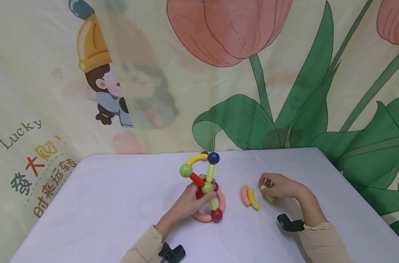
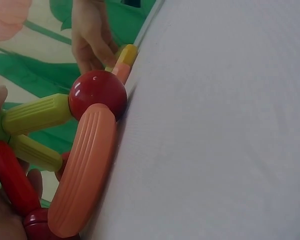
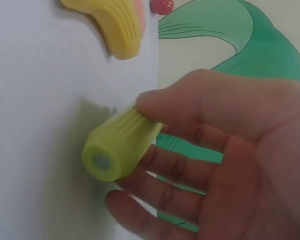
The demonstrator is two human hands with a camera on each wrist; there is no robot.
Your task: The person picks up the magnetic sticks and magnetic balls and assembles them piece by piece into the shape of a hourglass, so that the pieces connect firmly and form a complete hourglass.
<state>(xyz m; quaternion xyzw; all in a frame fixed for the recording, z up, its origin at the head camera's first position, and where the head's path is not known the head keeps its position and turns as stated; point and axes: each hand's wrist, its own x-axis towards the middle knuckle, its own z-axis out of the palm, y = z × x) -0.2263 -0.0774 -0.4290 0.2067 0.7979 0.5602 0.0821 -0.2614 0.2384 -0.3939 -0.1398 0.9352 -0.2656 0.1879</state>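
Observation:
My left hand (image 1: 183, 204) grips a toy model of magnetic sticks and balls by its middle, around a green ball (image 1: 207, 187). Above the grip, the model has a yellow curved stick (image 1: 196, 158), another green ball (image 1: 186, 170), a dark blue ball (image 1: 213, 158) and a red stick (image 1: 197, 179). Lower down, pink curved sticks (image 2: 85, 172) meet a dark red ball (image 2: 98, 95) close over the table. My right hand (image 1: 281, 185) pinches a short yellow-green magnetic stick (image 3: 122, 142) between thumb and fingers; a grey disc shows in its end.
Just left of the right hand, a loose pink curved stick (image 1: 244, 195) and a yellow curved stick (image 1: 253, 199) lie side by side on the white-covered table (image 1: 120, 204). Behind the table hangs a printed cloth (image 1: 153, 138) with tulips.

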